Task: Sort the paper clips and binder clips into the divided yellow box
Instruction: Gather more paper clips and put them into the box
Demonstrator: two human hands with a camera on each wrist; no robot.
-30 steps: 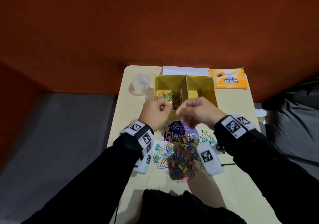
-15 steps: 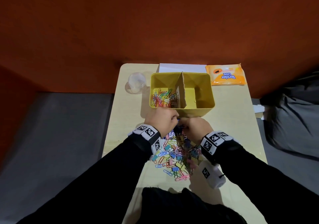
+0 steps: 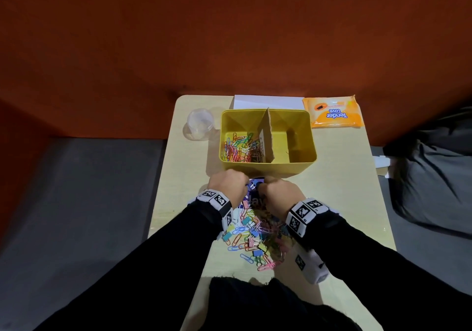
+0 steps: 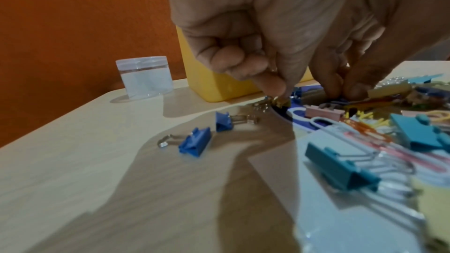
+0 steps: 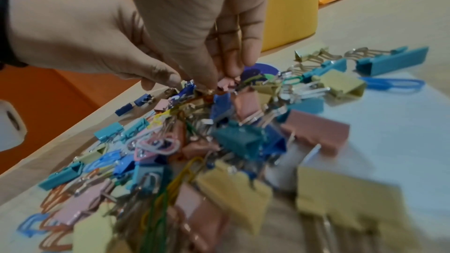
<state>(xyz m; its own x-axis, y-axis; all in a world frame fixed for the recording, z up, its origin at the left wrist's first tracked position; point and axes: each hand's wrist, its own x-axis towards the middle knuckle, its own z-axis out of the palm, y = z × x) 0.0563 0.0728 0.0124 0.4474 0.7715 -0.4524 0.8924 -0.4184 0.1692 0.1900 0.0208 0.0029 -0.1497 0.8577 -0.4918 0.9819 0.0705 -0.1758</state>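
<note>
The divided yellow box (image 3: pixel 301 162) stands at the far middle of the table. Its left compartment holds several coloured paper clips (image 3: pixel 240 148); the right one looks almost bare. A cardboard divider (image 3: pixel 267 136) splits it. In front of the box lies a mixed pile of paper clips and binder clips (image 3: pixel 255 233). Both hands are down at the pile's far end, knuckles nearly touching. My left hand (image 4: pixel 280 93) has curled fingers pinching a small clip. My right hand (image 5: pixel 219 84) pinches a small pink binder clip (image 5: pixel 227 85). Two blue binder clips (image 4: pixel 194 144) lie apart to the left.
A clear plastic jar (image 3: pixel 199 124) stands left of the box. An orange tissue pack (image 3: pixel 332 112) and a white sheet (image 3: pixel 265 102) lie at the table's far edge. A purple round label (image 5: pixel 258 72) shows under the pile. An orange wall rises behind the table.
Both hands dropped from above the box's front rim down to the far end of the pile and closed their fingers on clips there.
</note>
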